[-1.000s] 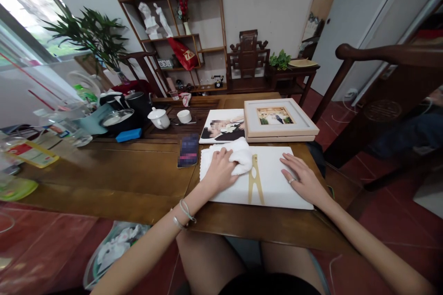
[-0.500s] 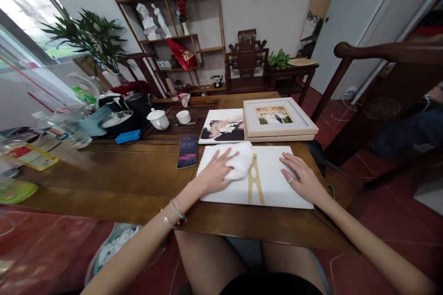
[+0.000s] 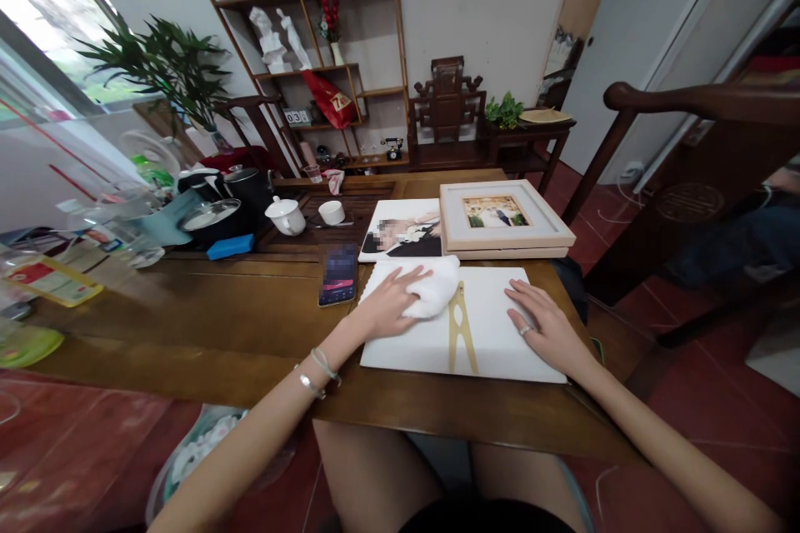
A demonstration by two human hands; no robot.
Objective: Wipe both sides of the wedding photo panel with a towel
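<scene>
The cloth (image 3: 437, 289) extends rightward from under the left hand (image 3: 391, 306) (nearer, fingers spread); the right hand (image 3: 550, 326) lies flat on the board (image 3: 500, 346).

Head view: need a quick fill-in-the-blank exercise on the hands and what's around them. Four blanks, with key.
1. The left hand rests on a ____ cloth.
2. The gold A-shaped stand lies ____ the two hands.
3. From the wearer's viewpoint, the smartphone lies to the ____ of the board under the right hand.
4. A ring shows on the ____ hand.

Missing words: white; between; left; right.
</scene>
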